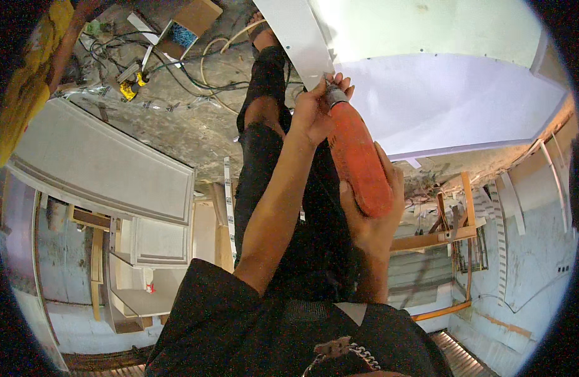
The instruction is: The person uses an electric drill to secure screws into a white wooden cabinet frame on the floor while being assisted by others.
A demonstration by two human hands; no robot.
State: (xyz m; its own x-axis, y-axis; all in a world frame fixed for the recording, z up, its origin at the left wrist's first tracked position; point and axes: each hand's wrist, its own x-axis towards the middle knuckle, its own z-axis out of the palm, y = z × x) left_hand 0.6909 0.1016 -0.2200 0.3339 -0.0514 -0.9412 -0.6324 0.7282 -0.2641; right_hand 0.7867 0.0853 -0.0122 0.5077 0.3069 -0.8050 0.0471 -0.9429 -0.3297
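the tool [363,160], a smooth, rounded orange casing with a grey metal nose [335,95], lies over the person's lap beside the edge of a flat, glossy white panel [446,100]. both hands are closed on it: the left hand [314,113] curls around the nose, the right hand [377,195] cups the rounded rear. some fingers are hidden behind the casing; whether the tip touches the panel, cut off above, is unclear. rough, stained concrete floor [183,116] shows beyond.
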